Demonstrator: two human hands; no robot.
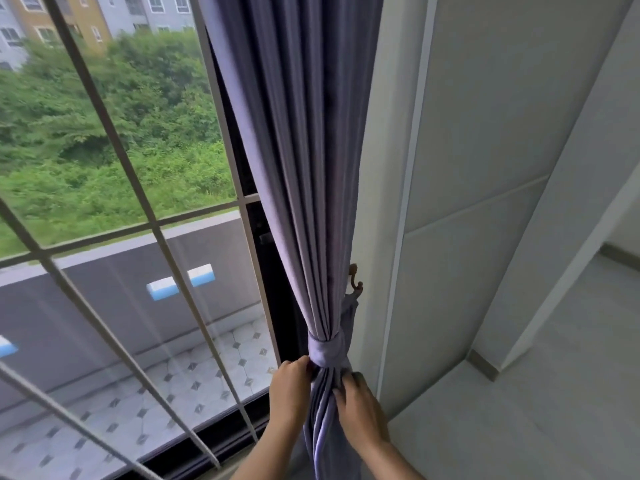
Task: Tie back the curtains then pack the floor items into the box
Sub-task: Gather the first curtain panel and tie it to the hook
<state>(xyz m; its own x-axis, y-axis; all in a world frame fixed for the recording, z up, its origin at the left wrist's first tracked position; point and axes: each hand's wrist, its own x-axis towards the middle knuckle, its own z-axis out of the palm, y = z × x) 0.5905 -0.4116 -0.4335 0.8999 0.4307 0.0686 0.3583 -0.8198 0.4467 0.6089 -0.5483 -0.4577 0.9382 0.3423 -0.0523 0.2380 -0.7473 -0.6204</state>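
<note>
The left hand (290,382) and right hand (356,407) were bare. The 2 forearms were bare too, with no sleeves, rings or watch showing.

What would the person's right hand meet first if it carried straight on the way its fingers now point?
Its fingers point up and left, so the right hand would probably meet the gathered curtain it already touches, just under the tieback. Depth is uncertain.

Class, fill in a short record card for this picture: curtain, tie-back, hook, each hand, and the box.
curtain: purple, gathered beside the window
tie-back: same fabric, wrapped around the curtain, runs up to the hook
hook: on the wall, right of the curtain
left hand: gripping the tie-back's left side
right hand: holding the folds just below
box: not in view
</note>
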